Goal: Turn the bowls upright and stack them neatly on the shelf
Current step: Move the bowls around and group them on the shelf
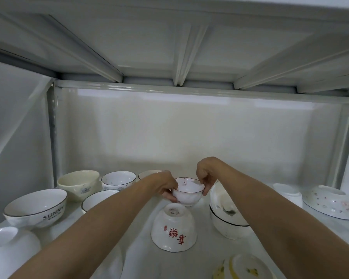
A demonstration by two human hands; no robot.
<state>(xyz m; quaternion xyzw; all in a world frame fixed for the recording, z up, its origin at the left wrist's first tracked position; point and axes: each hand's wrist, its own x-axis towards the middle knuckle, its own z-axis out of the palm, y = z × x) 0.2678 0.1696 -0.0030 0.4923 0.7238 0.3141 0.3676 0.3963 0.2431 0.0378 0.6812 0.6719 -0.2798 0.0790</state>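
Both hands meet at the middle of the shelf (137, 228) around a small white bowl (187, 193), which sits upright with its opening facing up: the left hand (165, 187) curls its fingers around the bowl's left wall and under its rim, and the right hand (207, 178) pinches the right rim between thumb and bent fingers, so each hand is closed on the bowl. The bowl is held just above and behind an upside-down bowl (173, 228) with red characters printed on its side (its foot ring faces up, with a small label inside it). Open room is tight: to the right, just beside the held bowl, stands a stack of bowls (228, 220) tilted toward the left, the lower one edged with a dark line; to the left an upright dark-rimmed bowl (93, 200) is partly hidden by the left forearm. The clearest bare patch of shelf lies in front, between the two forearms and around the inverted bowl. Further left sit a bowl lettered SUNNY (35, 208), a cream bowl (79, 184) leaning to one side, and a thin-rimmed bowl (119, 180) near the back wall (189, 127). At the far right an inverted speckled bowl (328, 202) rests well apart from the hands. The shelf surface is pale and smooth, the bowls glossy ceramic, and the ribbed underside of the upper shelf (169, 47) hangs overhead.
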